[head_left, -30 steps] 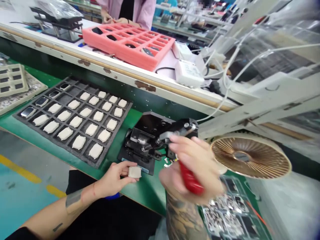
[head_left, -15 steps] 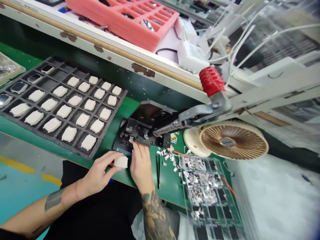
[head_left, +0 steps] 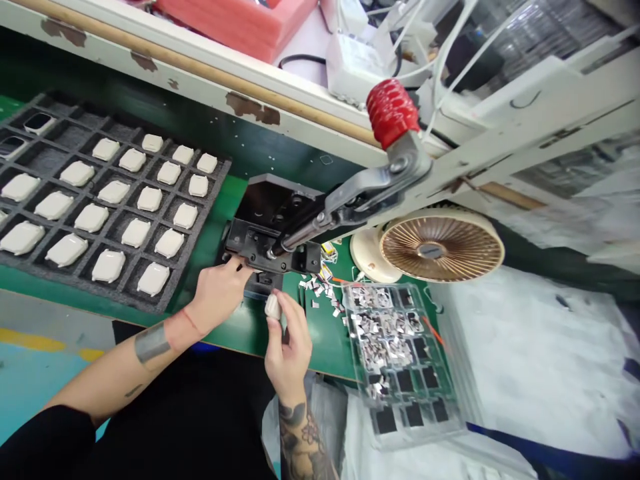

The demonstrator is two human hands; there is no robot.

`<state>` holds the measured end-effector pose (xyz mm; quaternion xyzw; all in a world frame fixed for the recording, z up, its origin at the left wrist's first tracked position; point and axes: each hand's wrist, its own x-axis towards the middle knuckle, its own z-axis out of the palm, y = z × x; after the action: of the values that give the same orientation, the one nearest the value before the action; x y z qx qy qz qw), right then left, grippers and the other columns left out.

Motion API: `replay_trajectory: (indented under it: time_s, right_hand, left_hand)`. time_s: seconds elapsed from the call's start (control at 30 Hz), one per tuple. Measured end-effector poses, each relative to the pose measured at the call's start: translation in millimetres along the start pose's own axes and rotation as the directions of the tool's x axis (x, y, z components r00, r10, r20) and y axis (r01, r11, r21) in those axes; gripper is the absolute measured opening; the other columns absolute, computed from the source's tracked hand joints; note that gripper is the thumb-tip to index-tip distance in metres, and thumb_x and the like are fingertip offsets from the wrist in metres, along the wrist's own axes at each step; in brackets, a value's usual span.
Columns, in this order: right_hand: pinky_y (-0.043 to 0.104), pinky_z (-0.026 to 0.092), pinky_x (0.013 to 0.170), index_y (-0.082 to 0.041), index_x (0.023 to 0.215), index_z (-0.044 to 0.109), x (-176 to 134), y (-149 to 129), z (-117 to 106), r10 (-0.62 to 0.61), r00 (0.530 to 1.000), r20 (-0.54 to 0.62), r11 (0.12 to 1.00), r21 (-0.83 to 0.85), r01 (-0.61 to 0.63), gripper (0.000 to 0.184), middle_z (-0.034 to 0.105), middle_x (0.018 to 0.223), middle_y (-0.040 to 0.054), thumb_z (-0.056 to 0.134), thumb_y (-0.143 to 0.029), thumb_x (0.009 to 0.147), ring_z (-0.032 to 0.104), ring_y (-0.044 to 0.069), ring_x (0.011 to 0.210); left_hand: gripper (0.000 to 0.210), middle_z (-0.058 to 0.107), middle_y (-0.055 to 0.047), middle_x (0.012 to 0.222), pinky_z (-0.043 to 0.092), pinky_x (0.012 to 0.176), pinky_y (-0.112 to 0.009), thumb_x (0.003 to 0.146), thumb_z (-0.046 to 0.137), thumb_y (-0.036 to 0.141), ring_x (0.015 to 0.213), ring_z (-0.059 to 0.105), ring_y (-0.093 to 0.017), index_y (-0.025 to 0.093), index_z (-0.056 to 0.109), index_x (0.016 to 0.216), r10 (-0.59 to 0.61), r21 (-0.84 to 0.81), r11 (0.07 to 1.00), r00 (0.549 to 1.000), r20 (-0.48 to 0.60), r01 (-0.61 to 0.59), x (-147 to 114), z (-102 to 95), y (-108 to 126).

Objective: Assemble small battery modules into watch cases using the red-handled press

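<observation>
My left hand (head_left: 223,293) reaches under the head of a black hand press (head_left: 250,240), its fingers bent together. The press hides the fingertips, so what they hold cannot be made out. Just right of the press base (head_left: 264,285), my right hand (head_left: 291,343) pinches a small white watch-shaped piece (head_left: 273,306) between thumb and fingers, turned nearly edge-on. The press lever (head_left: 355,183) slants up to a red wrapped grip (head_left: 393,113). To the left, a dark foam tray (head_left: 163,303) holds many similar white pieces (head_left: 153,279) in its compartments.
A beige fan (head_left: 443,250) stands right of the press. Small white tabs (head_left: 320,290) lie scattered by a clear compartment tray (head_left: 345,427) holding more bits. Behind runs a shelf edge (head_left: 200,90) with a pink foam box (head_left: 250,30). Plastic-wrapped stock (head_left: 530,347) sits at right.
My left hand has gone under the press, where my right hand was. My right hand has drawn back and now holds a white piece. The view has shifted right.
</observation>
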<state>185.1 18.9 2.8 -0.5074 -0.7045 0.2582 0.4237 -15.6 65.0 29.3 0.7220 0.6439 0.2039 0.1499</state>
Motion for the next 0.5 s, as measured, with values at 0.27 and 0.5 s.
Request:
replay_trajectory:
  time_s: [0.27,0.5]
  right_hand:
    - [0.056,0.065,0.103,-0.029,0.155,0.065,13.0,-6.6,4.7,-0.224,0.956,-0.19,0.972,-0.11,0.205,0.056,0.076,0.139,0.0141,0.068,-0.012,0.102,0.074,0.034,0.127]
    - [0.065,0.066,0.092,-0.034,0.158,0.065,73.3,-33.1,2.2,-0.62,0.777,-0.106,0.784,-0.125,0.608,0.065,0.077,0.136,0.0142,0.078,-0.033,0.094,0.076,0.042,0.119]
  left_hand:
    - [0.047,0.071,-0.015,0.148,0.063,0.087,-0.033,0.102,0.066,0.014,0.11,0.08,-0.027,0.024,0.072,0.147,0.106,-0.52,0.853,0.988,0.116,-0.031,-19.5,-30.2,12.4]
    - [0.027,0.075,-0.009,0.099,0.056,0.068,-0.027,0.106,0.071,0.038,0.074,0.07,-0.016,0.015,0.081,0.115,-0.208,-0.937,0.33,0.977,0.044,0.112,-65.1,-53.9,18.6]
